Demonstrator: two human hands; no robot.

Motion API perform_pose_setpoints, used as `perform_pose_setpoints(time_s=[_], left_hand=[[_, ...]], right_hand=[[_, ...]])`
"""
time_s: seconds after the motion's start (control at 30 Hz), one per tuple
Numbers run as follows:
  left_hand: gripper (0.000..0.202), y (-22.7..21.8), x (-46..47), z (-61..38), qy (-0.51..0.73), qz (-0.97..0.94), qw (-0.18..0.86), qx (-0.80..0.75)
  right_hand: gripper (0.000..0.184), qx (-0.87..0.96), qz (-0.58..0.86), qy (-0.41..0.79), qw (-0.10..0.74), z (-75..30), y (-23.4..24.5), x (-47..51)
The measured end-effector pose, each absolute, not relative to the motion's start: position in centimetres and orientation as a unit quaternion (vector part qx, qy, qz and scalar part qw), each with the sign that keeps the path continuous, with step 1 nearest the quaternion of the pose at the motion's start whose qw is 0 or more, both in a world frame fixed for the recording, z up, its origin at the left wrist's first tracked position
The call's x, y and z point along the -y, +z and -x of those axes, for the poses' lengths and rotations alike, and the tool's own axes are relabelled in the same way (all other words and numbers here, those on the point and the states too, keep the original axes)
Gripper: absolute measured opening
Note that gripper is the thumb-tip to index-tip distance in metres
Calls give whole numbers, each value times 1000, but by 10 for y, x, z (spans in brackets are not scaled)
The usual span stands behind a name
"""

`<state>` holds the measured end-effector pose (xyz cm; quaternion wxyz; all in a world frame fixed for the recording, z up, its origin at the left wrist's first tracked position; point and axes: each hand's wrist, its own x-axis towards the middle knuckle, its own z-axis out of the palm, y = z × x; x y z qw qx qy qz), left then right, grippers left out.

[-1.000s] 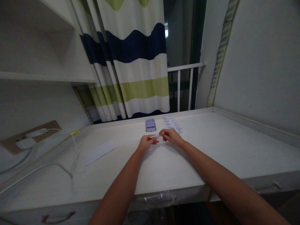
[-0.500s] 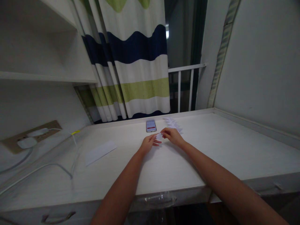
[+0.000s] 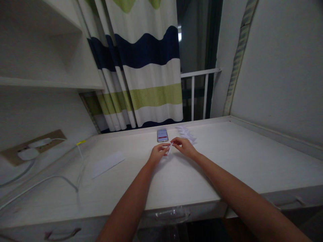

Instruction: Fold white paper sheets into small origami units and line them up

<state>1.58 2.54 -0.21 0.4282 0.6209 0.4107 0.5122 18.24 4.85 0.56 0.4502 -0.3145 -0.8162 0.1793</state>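
Note:
A small piece of folded white paper (image 3: pixel 170 148) is held between my two hands, just above the desk. My left hand (image 3: pixel 158 152) pinches its left side with thumb and fingers. From the right, the fingertips of my right hand (image 3: pixel 183 146) close on its upper edge. Right behind my right hand lies a group of several folded white paper pieces (image 3: pixel 185 132), pointed in shape and partly hidden by that hand. A phone (image 3: pixel 162 135) with its screen lit lies beyond my left hand.
On the left of the white desk (image 3: pixel 242 154) lies a flat white sheet of paper (image 3: pixel 108 164). White cables (image 3: pixel 60 177) run from plugs (image 3: pixel 29 153) at the left wall. A striped curtain (image 3: pixel 151 77) hangs behind the desk. A shelf (image 3: pixel 47 83) juts out at upper left.
The small paper has turned from lying broad towards me to a narrow, upright edge. My left fingers have curled in closer around it; my right hand has shifted slightly left.

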Motion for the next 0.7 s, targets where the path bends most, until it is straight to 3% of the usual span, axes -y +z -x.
perform_pose_setpoints(time_s=[0.37,0.57,0.7], left_hand=[[34,-3,-24,-19,529,-597,452,-399],[36,-7,-28,-20,532,-584,474,-389],[38,-7,-29,-19,531,-579,481,-390]], right_hand=[[31,819,300,234,429,-173,6,-38],[47,803,293,280,437,-172,5,-40],[47,792,295,294,447,-172,2,-43]])
